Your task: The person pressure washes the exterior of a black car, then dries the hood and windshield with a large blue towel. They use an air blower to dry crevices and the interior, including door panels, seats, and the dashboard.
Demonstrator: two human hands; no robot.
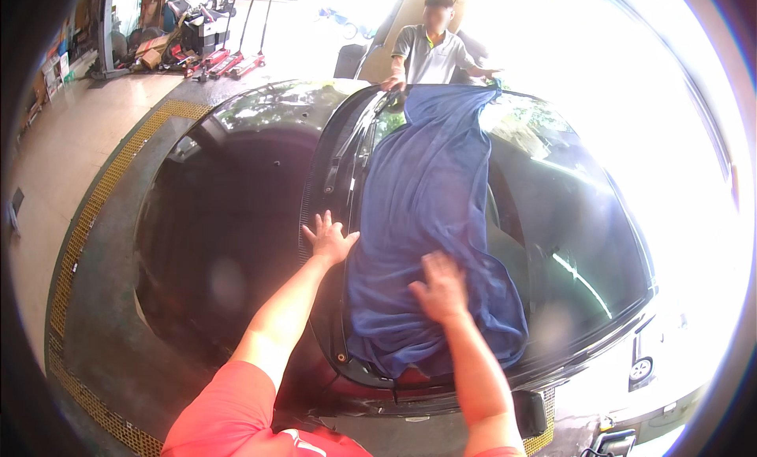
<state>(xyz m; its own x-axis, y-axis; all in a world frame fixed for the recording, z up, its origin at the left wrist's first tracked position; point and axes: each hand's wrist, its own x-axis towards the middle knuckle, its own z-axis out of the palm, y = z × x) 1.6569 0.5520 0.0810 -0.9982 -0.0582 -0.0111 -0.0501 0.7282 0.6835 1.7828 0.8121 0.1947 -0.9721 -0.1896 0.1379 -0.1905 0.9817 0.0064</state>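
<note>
A blue cloth (423, 185) lies in folds over the lower windshield (568, 220) of a dark car, reaching from the far side to the near side. On its near half rests my right hand (443, 285), fingers spread and slightly blurred; I cannot tell whether it presses or just touches. My left hand (329, 239) is spread over the black cowl panel (322, 161), just left of the cloth's edge, with nothing in it. Across the car, a person (434, 55) has one hand at the cloth's far corner and the other by the windshield base.
The dark hood (230, 220) spreads to the left. A side mirror (528, 414) juts out near my right arm. Yellow floor grating (106, 191) borders the car. Red floor jacks (236, 63) and piled boxes (155, 52) stand at the back left.
</note>
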